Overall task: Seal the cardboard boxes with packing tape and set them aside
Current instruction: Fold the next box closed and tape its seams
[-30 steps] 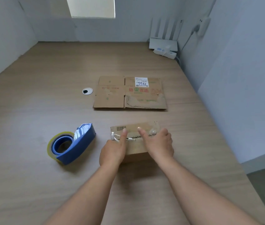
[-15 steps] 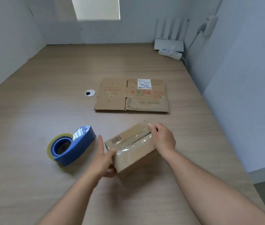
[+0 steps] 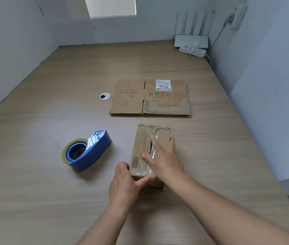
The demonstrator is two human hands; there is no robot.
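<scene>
The left hand [image 3: 124, 184] is gripping the near left corner of the small box [image 3: 141, 142], fingers curling on its side and thumb lying along its near end. The right hand [image 3: 165, 161] is lying flat on the box's top, its straight fingers pressing the clear tape [image 3: 155, 133] over the seam. The box is sitting on the table [image 3: 34, 191]. Left of the box, 1 blue tape dispenser [image 3: 90, 152] is resting. Beyond the box, 1 flattened carton [image 3: 131, 103] is lying, with a router [image 3: 190, 40] far behind it.

Bare forearms [image 3: 219, 206] lead to a bare left hand [image 3: 124, 186] and right hand [image 3: 165, 162].
</scene>
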